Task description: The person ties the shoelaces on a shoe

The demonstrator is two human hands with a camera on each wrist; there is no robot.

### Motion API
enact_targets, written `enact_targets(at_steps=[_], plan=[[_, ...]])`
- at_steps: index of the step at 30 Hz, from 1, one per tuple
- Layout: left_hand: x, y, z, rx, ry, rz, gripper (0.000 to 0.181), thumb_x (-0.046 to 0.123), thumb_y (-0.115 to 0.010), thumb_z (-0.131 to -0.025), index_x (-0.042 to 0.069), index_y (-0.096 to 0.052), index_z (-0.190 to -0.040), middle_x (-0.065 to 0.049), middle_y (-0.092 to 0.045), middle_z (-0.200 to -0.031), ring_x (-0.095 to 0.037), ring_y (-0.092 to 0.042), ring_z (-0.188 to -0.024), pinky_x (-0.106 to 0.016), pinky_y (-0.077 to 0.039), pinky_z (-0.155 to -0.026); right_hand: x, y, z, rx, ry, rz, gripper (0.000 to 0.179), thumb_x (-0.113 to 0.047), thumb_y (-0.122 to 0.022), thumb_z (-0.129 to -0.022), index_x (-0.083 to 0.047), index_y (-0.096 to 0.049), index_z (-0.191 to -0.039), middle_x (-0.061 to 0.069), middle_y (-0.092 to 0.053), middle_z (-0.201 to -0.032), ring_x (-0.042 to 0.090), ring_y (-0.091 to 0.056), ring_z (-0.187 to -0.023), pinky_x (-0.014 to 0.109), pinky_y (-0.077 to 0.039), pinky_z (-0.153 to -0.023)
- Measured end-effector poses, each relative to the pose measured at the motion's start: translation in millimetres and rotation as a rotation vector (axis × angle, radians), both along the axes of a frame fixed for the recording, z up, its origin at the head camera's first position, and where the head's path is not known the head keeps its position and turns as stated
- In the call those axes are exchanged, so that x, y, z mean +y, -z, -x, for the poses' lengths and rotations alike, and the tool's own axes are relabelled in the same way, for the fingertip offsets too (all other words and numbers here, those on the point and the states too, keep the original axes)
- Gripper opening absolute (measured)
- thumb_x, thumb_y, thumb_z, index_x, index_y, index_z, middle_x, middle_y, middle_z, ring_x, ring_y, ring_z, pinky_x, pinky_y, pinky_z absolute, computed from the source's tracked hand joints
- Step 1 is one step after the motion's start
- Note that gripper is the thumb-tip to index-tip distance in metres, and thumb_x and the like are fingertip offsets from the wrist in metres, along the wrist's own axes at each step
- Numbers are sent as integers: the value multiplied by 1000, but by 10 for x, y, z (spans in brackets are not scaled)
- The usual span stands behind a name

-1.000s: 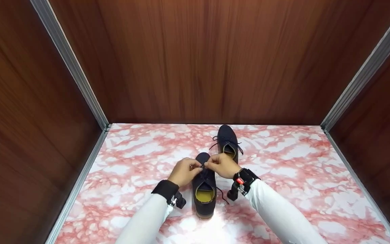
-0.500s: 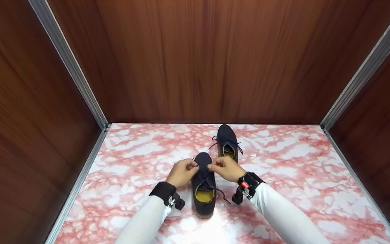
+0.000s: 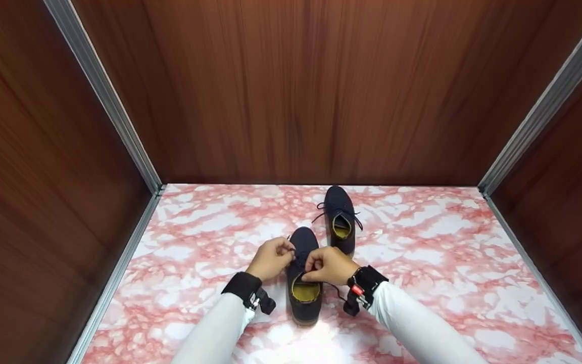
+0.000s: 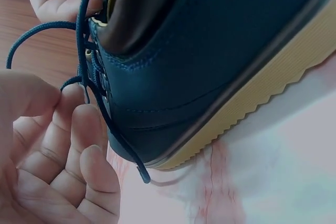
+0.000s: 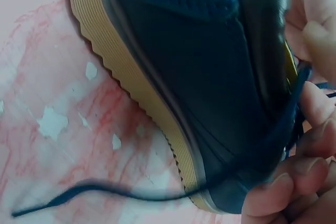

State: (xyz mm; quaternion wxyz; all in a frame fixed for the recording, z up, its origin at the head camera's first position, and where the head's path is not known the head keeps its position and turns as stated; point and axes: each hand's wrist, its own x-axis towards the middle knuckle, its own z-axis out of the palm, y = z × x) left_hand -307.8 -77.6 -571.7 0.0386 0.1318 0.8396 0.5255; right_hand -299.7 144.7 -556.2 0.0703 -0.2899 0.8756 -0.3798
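A dark navy lace-up shoe (image 3: 305,309) with a tan ridged sole stands upright, toe away from me, in the head view. My left hand (image 3: 272,259) is at the left of its lacing and pinches a navy shoelace (image 4: 80,40) between thumb and index finger. My right hand (image 3: 332,265) is at the tongue, by the front of the shoe's opening, its fingers curled. A lace runs past these fingers (image 5: 315,100) in the right wrist view; whether they grip lace or tongue is hidden. One lace end trails off the shoe's right side.
A matching shoe (image 3: 340,198) with tied laces stands ahead and to the right, partly behind my right hand. Both rest on a red-and-white marbled surface (image 3: 210,225). Brown wood-look panels (image 3: 291,91) with metal corner strips enclose the back and sides.
My right hand moved from beside the upper lacing back toward me, to the tongue and opening. My left hand drew slightly left from the middle of the lacing, then stayed. The shoe barely moved.
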Motion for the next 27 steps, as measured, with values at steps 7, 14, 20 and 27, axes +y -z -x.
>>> enact_targets(at_steps=[7, 14, 20, 27], plan=[[-19, -30, -17, -71, 53, -66, 20, 2, -50, -95, 3, -69, -100, -14, -71, -83, -11, -58, -64, -21, -46, -58, -14, 7, 4, 1, -3, 15, 14, -18, -85, -85, -14, -73, -79, -13, -52, -64, -3, -46, -58, 15, -38, -57], [-40, -57, -46, -110, 48, -88, 33, 22, -47, -105, 4, -64, -83, -5, -65, -73, -17, -56, -60, -24, -46, -58, 46, -35, 24, 34, -14, 27, 13, -15, -83, -86, -14, -73, -79, -3, -70, -73, -3, -51, -61, 16, -43, -58], [-78, -54, -64, -65, 24, 42, 31, 23, -77, -93, 16, -52, -74, 9, -53, -63, -8, -55, -59, -20, -43, -57, 102, -88, 35, -39, 3, 47, 9, -8, -80, -85, -11, -73, -81, -2, -70, -71, -2, -56, -60, 18, -49, -57], [-151, -83, -55, -104, 98, 47, 27, 18, -80, -91, 1, -61, -101, 8, -53, -64, -10, -55, -58, -19, -42, -55, 165, -127, 44, -131, 27, 41, 9, -7, -79, -87, -9, -71, -84, -6, -66, -69, 1, -57, -55, 18, -50, -49]])
